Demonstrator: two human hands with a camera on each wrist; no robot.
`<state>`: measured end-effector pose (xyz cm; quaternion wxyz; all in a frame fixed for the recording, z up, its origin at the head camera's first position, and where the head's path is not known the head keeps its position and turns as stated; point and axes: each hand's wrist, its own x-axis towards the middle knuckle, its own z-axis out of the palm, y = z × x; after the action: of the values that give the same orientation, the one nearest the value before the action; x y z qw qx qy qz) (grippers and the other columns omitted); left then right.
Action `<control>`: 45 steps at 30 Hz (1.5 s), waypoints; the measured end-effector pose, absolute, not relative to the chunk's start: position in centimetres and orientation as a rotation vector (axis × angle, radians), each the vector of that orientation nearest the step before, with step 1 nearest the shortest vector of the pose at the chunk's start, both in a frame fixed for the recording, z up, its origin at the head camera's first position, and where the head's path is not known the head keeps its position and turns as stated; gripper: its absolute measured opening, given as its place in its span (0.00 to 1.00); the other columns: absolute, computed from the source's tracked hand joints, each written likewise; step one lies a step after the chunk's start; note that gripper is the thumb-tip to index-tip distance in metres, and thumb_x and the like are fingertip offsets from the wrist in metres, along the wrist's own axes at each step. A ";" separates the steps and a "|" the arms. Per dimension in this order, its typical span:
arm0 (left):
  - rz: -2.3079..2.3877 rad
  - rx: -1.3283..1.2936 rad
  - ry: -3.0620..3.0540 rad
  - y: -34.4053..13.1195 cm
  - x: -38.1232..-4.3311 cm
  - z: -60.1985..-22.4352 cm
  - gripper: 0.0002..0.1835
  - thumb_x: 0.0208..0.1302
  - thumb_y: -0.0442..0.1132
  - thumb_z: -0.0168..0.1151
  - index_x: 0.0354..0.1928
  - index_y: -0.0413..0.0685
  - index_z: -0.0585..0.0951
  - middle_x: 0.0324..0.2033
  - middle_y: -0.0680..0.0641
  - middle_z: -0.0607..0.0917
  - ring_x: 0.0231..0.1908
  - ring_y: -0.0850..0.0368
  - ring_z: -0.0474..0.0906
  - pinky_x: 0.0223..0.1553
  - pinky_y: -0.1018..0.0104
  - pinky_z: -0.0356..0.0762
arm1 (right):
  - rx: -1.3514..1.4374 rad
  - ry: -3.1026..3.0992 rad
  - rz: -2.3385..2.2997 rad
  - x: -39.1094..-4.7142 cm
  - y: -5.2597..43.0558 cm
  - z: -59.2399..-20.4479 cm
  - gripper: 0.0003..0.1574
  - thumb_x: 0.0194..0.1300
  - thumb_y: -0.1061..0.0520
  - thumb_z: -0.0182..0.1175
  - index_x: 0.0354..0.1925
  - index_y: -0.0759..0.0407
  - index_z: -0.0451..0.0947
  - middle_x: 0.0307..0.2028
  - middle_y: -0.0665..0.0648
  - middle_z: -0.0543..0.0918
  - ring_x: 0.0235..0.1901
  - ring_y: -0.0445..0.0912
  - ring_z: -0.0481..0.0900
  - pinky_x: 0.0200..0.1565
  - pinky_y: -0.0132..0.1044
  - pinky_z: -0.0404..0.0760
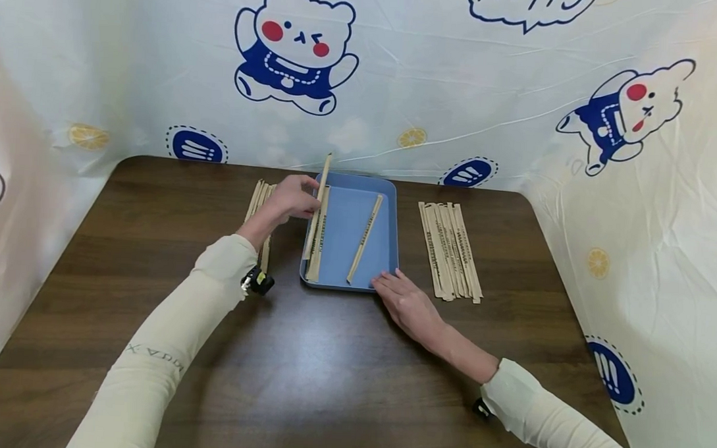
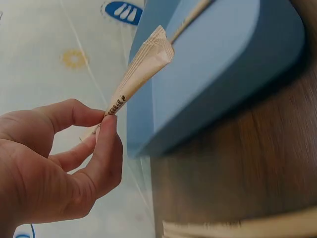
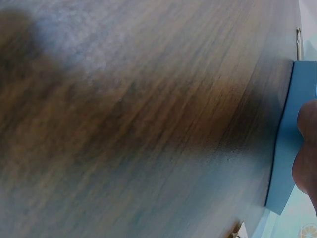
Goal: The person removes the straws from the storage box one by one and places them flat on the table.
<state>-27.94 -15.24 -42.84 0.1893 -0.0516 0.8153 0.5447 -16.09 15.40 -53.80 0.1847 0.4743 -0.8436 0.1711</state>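
My left hand [image 1: 295,197] is over the left side of a blue tray [image 1: 351,181]. It pinches a paper-wrapped straw [image 2: 136,74] between thumb and fingertips; the wrapper has dark print and a flat, crimped end. Along the tray's left wall, below that hand, lies wrapped straw [image 1: 315,262]; how many lie there I cannot tell. Another single wrapped straw [image 1: 365,239] slants across the tray's right half. My right hand [image 1: 411,308] rests at the tray's near right corner with extended fingers. In the right wrist view, part of that hand [image 3: 308,153] lies against the tray's outer wall [image 3: 292,134].
Several wrapped straws [image 1: 450,250] lie side by side right of the tray. Another group of straws [image 1: 265,254] lies to the left, partly hidden by my left arm. A dark wooden table [image 1: 312,367] carries everything; a printed cloth [image 1: 387,86] hangs behind it.
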 end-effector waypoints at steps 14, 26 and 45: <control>1.439 -0.267 2.360 -21.7 -26.2 -44.3 0.32 0.62 0.25 0.53 0.70 0.36 0.64 0.51 0.33 0.71 0.31 0.56 0.78 0.48 0.57 0.84 | 1.336 -2.394 0.477 -15.9 15.5 -53.8 0.18 0.73 0.64 0.56 0.58 0.69 0.79 0.54 0.65 0.83 0.59 0.55 0.78 0.65 0.52 0.70; 1.340 -0.339 2.370 -25.6 -25.3 -46.0 0.31 0.64 0.26 0.57 0.69 0.27 0.62 0.55 0.28 0.70 0.34 0.53 0.82 0.42 0.62 0.86 | 1.342 -2.369 0.472 -15.9 15.5 -53.8 0.18 0.75 0.63 0.54 0.57 0.70 0.80 0.53 0.65 0.83 0.58 0.56 0.79 0.64 0.54 0.72; 1.326 -0.392 2.415 -26.5 -25.3 -47.2 0.30 0.61 0.27 0.62 0.65 0.27 0.66 0.56 0.25 0.70 0.28 0.59 0.81 0.35 0.66 0.86 | 1.345 -2.373 0.475 -16.1 15.4 -53.6 0.21 0.66 0.68 0.62 0.57 0.70 0.80 0.53 0.65 0.83 0.57 0.56 0.79 0.64 0.54 0.71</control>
<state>-25.28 -26.50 -47.16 0.1782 -0.1386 0.8539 0.4690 -16.07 15.37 -53.59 0.1853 0.4773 -0.8423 0.1686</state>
